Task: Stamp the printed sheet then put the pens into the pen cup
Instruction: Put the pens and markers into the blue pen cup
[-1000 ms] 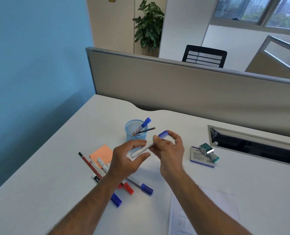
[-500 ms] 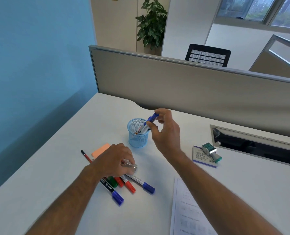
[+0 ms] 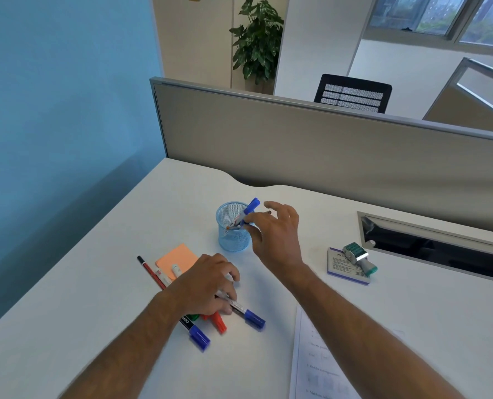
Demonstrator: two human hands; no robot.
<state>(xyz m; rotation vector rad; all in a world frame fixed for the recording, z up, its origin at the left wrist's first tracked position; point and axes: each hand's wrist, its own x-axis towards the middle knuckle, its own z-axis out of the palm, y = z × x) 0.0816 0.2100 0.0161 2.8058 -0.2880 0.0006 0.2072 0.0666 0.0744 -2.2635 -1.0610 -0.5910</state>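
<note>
A blue mesh pen cup (image 3: 233,240) stands mid-desk with a blue-capped marker (image 3: 249,208) and other pens leaning in it. My right hand (image 3: 274,234) hovers just right of the cup, fingers spread, holding nothing. My left hand (image 3: 208,283) lies over a row of pens on the desk, fingers curled on a blue-capped marker (image 3: 246,312). Beside it lie a red-capped marker (image 3: 218,323), another blue-capped marker (image 3: 197,335), a green one mostly hidden, and a red pencil (image 3: 150,270). The printed sheet (image 3: 320,367) lies at the bottom right.
A green stamp (image 3: 359,257) rests on a purple-edged ink pad (image 3: 340,267) to the right. An orange sticky pad (image 3: 176,259) sits left of the cup. A grey partition (image 3: 326,145) backs the desk, with a cable slot (image 3: 441,243) at right.
My right hand has put the blue-capped marker into the cup and let go of it. My left hand dropped to the pens on the desk and closed on one.
</note>
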